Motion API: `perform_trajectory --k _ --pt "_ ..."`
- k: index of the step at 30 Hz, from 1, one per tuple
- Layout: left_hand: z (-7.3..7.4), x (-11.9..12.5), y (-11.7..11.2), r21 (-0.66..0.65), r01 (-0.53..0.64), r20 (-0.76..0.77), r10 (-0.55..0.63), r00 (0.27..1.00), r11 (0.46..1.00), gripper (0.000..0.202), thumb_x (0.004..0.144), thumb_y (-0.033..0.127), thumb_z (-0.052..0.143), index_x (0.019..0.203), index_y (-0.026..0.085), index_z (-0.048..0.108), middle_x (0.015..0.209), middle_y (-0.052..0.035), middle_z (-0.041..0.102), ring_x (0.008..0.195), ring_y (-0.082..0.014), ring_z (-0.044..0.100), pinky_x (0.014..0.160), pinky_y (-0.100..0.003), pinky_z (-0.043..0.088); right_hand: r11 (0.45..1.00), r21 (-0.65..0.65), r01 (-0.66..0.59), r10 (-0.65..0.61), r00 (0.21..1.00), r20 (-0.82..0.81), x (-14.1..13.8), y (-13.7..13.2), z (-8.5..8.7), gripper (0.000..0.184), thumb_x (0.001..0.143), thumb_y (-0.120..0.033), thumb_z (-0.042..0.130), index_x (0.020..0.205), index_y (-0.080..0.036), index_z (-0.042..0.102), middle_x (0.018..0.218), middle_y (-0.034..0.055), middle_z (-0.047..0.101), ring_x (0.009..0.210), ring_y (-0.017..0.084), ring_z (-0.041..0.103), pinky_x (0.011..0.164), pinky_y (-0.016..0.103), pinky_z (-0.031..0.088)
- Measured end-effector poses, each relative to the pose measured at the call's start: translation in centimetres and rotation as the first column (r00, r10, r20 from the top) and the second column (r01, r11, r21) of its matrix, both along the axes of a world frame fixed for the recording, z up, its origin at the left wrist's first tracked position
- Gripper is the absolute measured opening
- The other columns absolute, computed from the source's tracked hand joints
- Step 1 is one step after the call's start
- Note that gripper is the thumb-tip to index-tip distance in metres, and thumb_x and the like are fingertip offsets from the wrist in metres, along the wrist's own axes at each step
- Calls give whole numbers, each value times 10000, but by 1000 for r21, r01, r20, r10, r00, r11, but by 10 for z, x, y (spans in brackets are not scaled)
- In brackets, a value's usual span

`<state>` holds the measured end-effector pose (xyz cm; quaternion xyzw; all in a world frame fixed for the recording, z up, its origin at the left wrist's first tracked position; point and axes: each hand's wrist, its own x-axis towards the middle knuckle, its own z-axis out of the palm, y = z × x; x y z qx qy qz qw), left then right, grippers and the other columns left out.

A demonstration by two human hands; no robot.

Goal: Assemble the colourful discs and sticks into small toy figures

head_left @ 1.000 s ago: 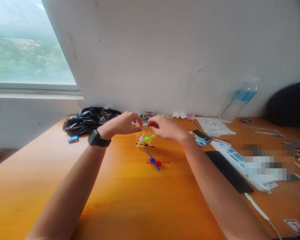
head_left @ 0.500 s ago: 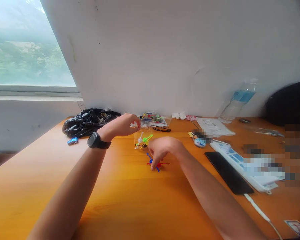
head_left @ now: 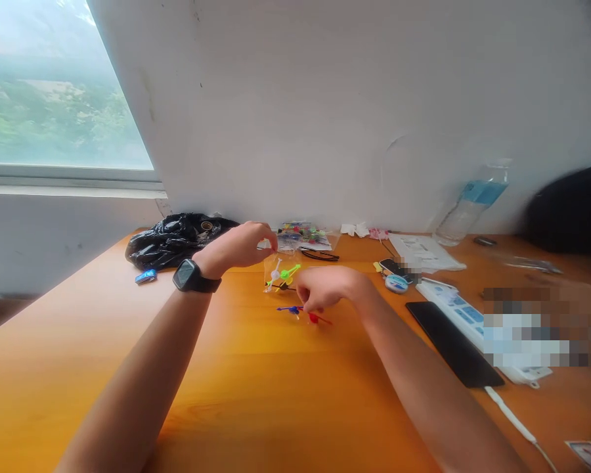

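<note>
**What sits around you on the worktop**

At the far left of your worktop [head_left: 256, 407] lies a crumpled black plastic bag [head_left: 177, 238], with a small blue object [head_left: 145, 276] just in front of it. Against the wall [head_left: 325, 98] you have a clear packet of coloured pieces [head_left: 305, 234], a black loop [head_left: 320, 255] just before it, and a crumpled white tissue [head_left: 353, 228] further right. A paper sheet [head_left: 423, 251] lies flat beyond that, with a water bottle [head_left: 473, 200] near the wall behind it. On your right a black phone [head_left: 453, 341] lies beside a white power strip [head_left: 465, 314], and a white cable [head_left: 512, 417] runs from their near end. A dark bag [head_left: 571, 207] sits at the far right. A window [head_left: 54, 98] fills your upper left.
</note>
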<state>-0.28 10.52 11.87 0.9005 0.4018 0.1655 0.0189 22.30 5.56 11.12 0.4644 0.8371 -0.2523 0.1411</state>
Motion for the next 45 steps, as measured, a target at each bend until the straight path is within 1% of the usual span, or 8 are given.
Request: perform_trajectory --k 5,9,14,17,25,29,36,45 --pt "1 2 -1 13 64 4 -64 998 998 241 859 202 588 966 249 799 1064 -40 767 892 -186 685 784 -271 497 976 213 -33 87 964 -253 22 -2 26 131 856 -273 643 776 -201 718 773 21 709 645 153 570 577 276 360" --pt "1 3 -2 10 110 22 -110 994 994 217 880 224 608 968 261 802 1045 -36 764 903 -190 689 804 -280 501 919 384 85 72 924 -375 37 -9 45 208 931 -292 559 832 -206 721 748 -2 659 628 136 503 575 280 330" --pt "3 4 -6 -13 122 40 -122 992 992 179 891 261 645 950 262 814 1077 -34 771 927 -199 706 833 -284 515 748 565 347 8 848 -531 39 -12 52 241 973 -349 554 919 -203 739 763 16 675 670 155 537 621 299 348" --pt "6 6 -9 -20 135 21 -135 991 991 176 894 234 644 935 259 813 1097 -30 775 935 -194 711 839 -284 514 673 637 377 5 859 -513 31 -8 46 209 969 -308 575 911 -197 744 798 35 700 703 164 562 648 300 355" --pt "9 8 -13 -45 107 -12 -108 994 993 165 901 253 655 954 262 811 1049 -10 790 890 -175 716 788 -269 507 679 703 211 117 915 -387 0 3 17 254 983 -137 493 928 -201 733 947 65 718 828 183 617 677 290 346" --pt "11 10 -17 -36 68 -68 -71 995 997 181 903 246 647 984 280 806 1064 0 781 881 -172 706 779 -271 499 683 705 193 131 916 -378 -7 4 11 259 979 -103 486 969 -201 725 980 69 721 865 194 634 701 291 354" --pt "8 33 -37 263 -86 -212 144 967 961 215 913 107 557 808 193 723 930 -65 746 857 -205 657 746 -322 411 626 750 213 96 934 -345 -6 3 11 238 978 -107 465 966 -206 680 928 60 733 789 200 609 647 310 286" --pt "-3 52 -44 413 -56 -213 156 965 909 257 946 53 505 827 161 706 959 -100 699 898 -245 594 705 -362 328 565 746 354 34 893 -449 6 7 17 179 897 -150 521 911 -238 676 753 -4 694 658 164 538 603 293 266"
